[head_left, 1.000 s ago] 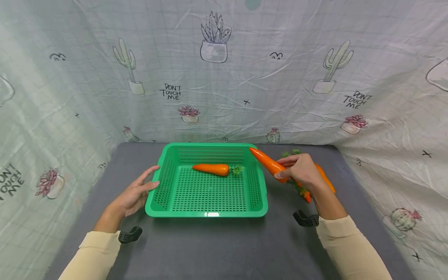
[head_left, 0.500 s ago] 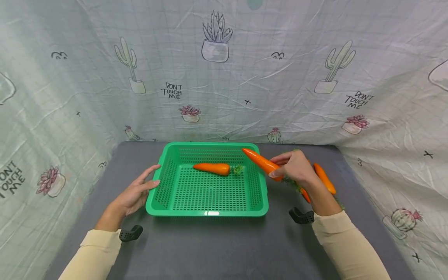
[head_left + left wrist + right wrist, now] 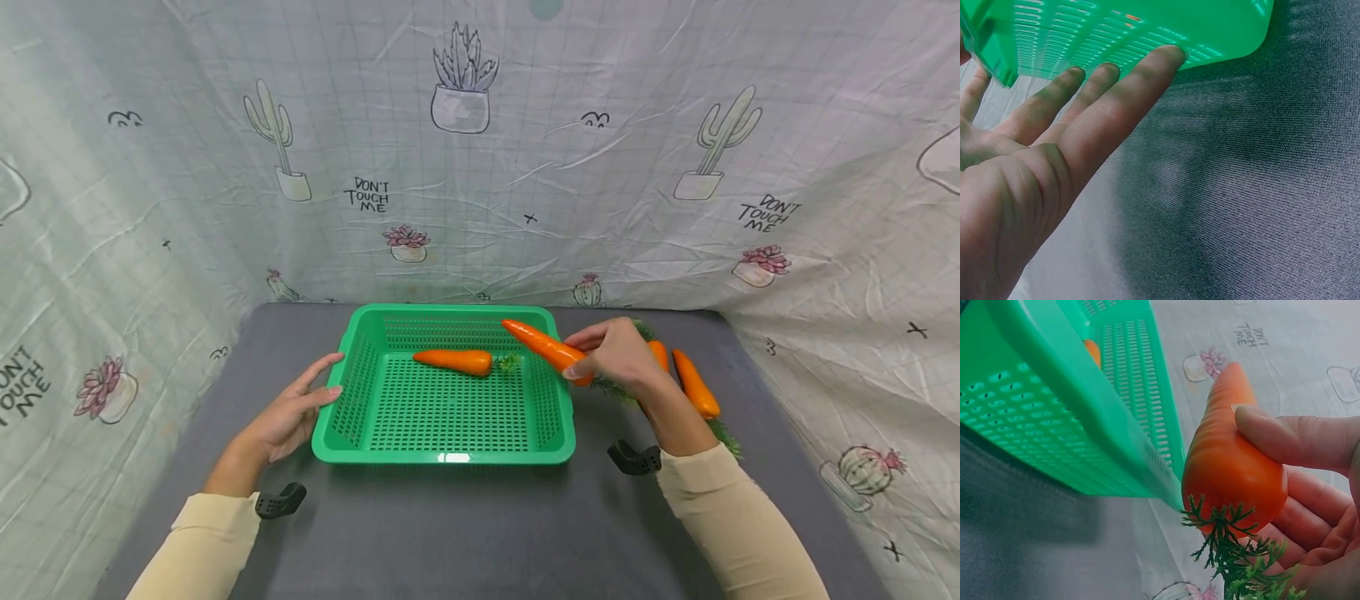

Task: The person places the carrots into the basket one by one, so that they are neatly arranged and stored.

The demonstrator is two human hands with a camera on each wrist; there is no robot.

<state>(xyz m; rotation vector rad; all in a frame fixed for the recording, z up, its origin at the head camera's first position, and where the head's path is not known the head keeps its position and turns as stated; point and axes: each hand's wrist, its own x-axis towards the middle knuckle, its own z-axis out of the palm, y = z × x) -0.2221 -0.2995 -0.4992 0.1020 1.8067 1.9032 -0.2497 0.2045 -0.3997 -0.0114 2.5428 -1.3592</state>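
Note:
A green perforated basket [image 3: 442, 457] stands on the dark table, with one carrot [image 3: 453, 362] lying inside near its back, leafy top to the right. My left hand [image 3: 283, 421] touches the basket's left side with straight, spread fingers; in the left wrist view the fingertips [image 3: 1169, 57] rest against the slotted wall. Over the basket's right rim, my right hand [image 3: 622, 357] holds another carrot [image 3: 542, 343], its tip slanting up and left. The right wrist view shows the thumb pressed on that carrot [image 3: 1229, 456], fingers behind it, green leaves dangling from its thick end.
Right of the basket lie more carrots [image 3: 696, 385] on the table [image 3: 465, 533], partly hidden behind the right hand and forearm. A printed curtain [image 3: 480, 192] hangs behind the table and along both sides.
The right hand has moved left with the carrot, whose tip now reaches over the basket's inside. More of the carrots on the table shows. My left hand has stayed at the basket.

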